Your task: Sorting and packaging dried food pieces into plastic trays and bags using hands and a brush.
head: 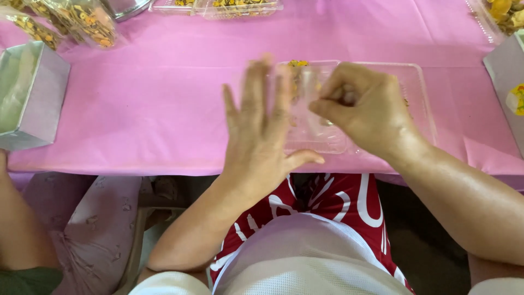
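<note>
A clear plastic clamshell tray point(420, 93) lies open on the pink tablecloth point(153, 93) right in front of me. A bit of yellow-brown snack point(298, 64) shows at its far left corner. My left hand point(262, 136) hovers flat over the tray's left part, fingers spread and blurred, holding nothing. My right hand point(365, 106) is over the middle of the tray with fingers curled and pinched together; whether anything small sits between the fingertips cannot be made out.
Bags of yellow-brown snack point(82, 22) lie at the far left. A grey open box point(33, 93) stands at the left edge. More filled clear trays point(229, 6) sit at the back. Another person's arm point(22, 229) is at the lower left.
</note>
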